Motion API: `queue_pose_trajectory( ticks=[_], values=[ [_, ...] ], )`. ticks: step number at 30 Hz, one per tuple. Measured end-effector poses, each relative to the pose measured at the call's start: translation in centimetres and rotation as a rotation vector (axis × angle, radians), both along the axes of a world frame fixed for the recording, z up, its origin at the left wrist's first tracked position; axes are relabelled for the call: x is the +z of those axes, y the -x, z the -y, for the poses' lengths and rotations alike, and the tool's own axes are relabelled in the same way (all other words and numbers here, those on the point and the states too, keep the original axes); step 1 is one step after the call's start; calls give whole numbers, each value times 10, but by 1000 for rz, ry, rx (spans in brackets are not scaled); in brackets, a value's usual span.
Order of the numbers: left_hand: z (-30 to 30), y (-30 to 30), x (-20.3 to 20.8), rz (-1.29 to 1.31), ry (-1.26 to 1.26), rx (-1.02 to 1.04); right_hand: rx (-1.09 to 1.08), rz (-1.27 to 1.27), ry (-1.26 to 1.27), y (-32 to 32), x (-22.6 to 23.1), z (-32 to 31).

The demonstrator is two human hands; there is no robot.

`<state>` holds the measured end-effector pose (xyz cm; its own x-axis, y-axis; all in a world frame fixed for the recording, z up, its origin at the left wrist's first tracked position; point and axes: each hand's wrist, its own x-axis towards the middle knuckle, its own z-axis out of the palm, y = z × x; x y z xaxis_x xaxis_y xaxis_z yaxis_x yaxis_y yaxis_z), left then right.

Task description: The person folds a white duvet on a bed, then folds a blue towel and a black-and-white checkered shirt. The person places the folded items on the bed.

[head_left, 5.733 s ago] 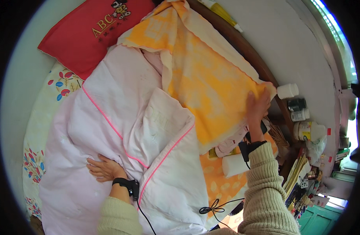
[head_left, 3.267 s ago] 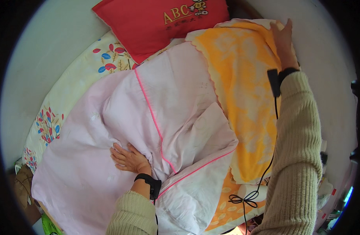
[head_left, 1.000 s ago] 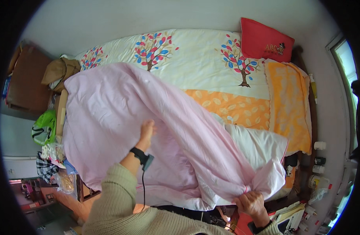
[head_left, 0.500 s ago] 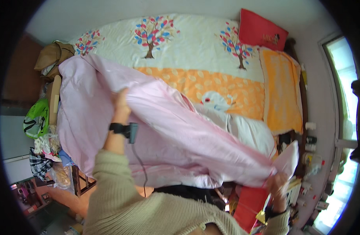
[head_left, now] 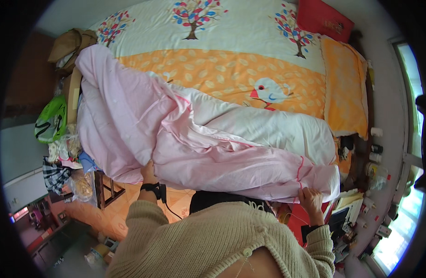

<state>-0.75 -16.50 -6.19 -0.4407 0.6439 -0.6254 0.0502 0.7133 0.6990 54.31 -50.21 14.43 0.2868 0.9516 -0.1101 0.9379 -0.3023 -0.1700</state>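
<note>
Pink quilt gathered along the near side of the bed

The step in hand looks like drawing and straightening the pink quilt [head_left: 124, 111], which lies bunched along the near side of the bed [head_left: 240, 65], from the left of the frame to right of centre. The right hand [head_left: 310, 200] pinches its near edge at lower right, fingers closed on cloth beside the pink piping. The left hand [head_left: 149, 173] touches the near edge left of centre; its fingers are partly lost in the folds, so I cannot tell how firmly it grips. The next move seems to call for a sure hold at both places and an even pull to flatten the ridges.

The quilt's long axis slants from upper left to lower right; its right end points toward the papers [head_left: 349, 201], its white side showing along the far edge.
</note>
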Motion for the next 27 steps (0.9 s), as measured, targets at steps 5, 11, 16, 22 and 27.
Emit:
queue_pose_trajectory(
  ticks=[5, 11, 16, 22, 27],
  values=[
    [-69, 79, -22, -149, -125, -15, 41, -39, -60, -12, -5, -35],
    [-112, 29, -2, 93, -224, -155, 8, 349, -240, -101, 84, -65],
    [-165, -8, 40, 401, -44, -84, -102, 583, -308, -146, 181, -43],
    [-236, -34, 25, 882, -207, 316, -111, 586, -218, -141, 189, -53],
    [-249, -74, 22, 739, -4, 428, -235, 500, -214, -138, 166, -38]
  ],
)
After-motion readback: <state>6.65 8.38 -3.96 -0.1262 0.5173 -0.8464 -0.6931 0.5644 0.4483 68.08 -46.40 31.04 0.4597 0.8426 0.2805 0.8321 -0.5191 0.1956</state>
